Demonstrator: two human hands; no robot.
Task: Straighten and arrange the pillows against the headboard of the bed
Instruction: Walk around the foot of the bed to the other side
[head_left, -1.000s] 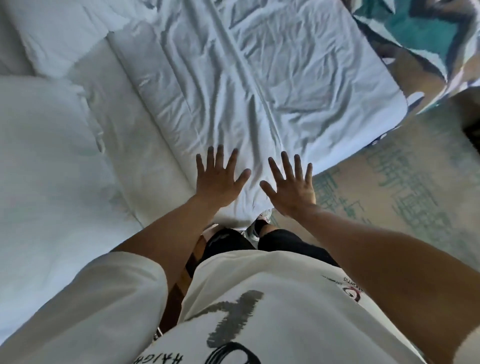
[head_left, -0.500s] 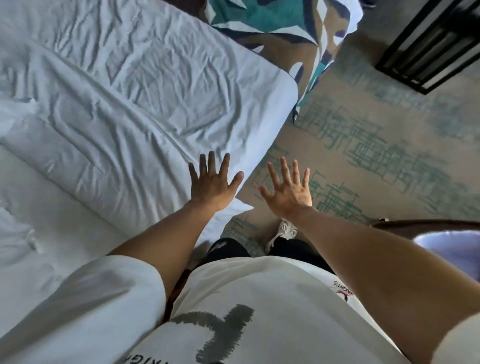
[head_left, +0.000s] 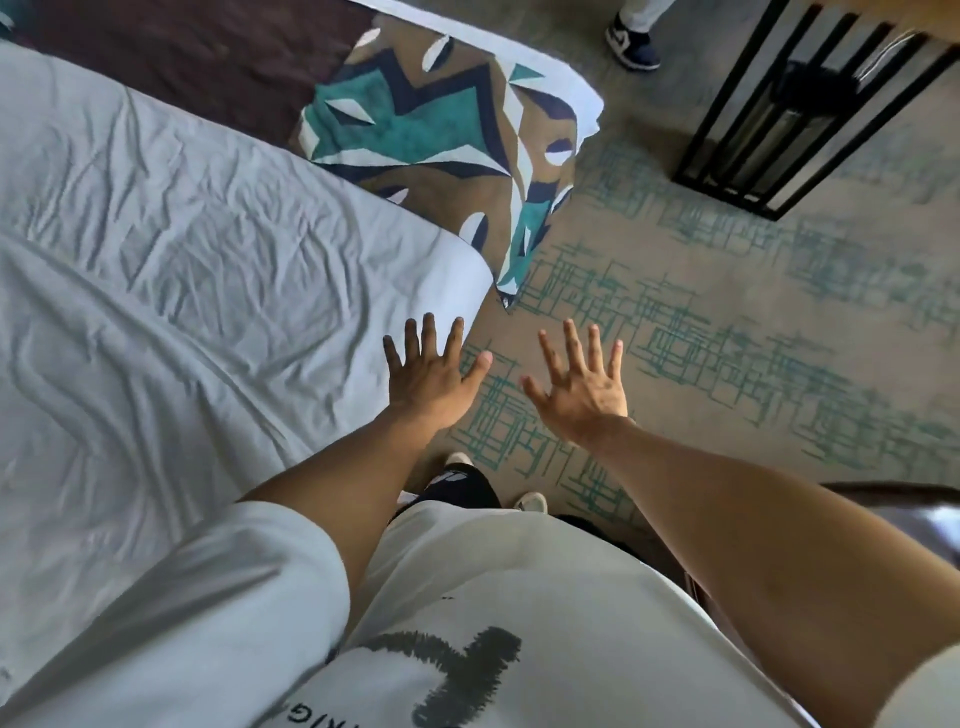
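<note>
Fingers spread wide on both hands, holding nothing. Left hand (head_left: 428, 376) hovers over the sheet (head_left: 182, 291) right at the bed's side edge; can't tell if it touches. Right hand (head_left: 582, 387) is out over the carpet (head_left: 727, 322), clear of the bed.

Change over the last second: view has swung right. A second ago both hands were over the sheet with white pillows visible at far left; now no pillow or headboard is in frame, they're somewhere off to the left. My read: the person is turning away from the head of the bed, so pillow work is either finished or paused. Can't confirm which from here.

Edges and room:
- Sheet corner rounds off just ahead of the left hand, wrinkled, not tucked.
- Patterned cover (head_left: 447, 124) hangs off the bed beyond it, tip near the floor.
- Black slatted frame (head_left: 779, 130) top right, well apart.
- Dark furniture edge (head_left: 914, 514) close by the right forearm.
- Someone's shoe (head_left: 631, 47) at top.
- Carpet ahead is open.
</note>
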